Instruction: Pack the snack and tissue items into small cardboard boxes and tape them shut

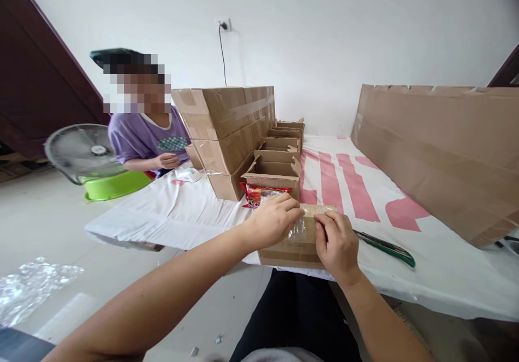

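A small cardboard box [290,256] lies at the table's front edge, right before me. Shiny transparent tape [299,230] covers part of its top and near side. My left hand [278,217] reaches over the box's left part, fingers curled and pinched at the tape. On the right, my right hand [337,240] pinches the tape near the box's top edge with thumb and forefinger. The fingers hide part of the tape. Just behind my left hand is a red printed food packet [253,195], leaning by an open cardboard box [275,168].
Taped boxes [227,129] are stacked at left centre, with several open boxes beside them. A green-handled utility knife [391,249] lies right of my right hand. A large cardboard sheet [438,156] stands at the right. A person [152,140] sits across at left, near a fan [87,148].
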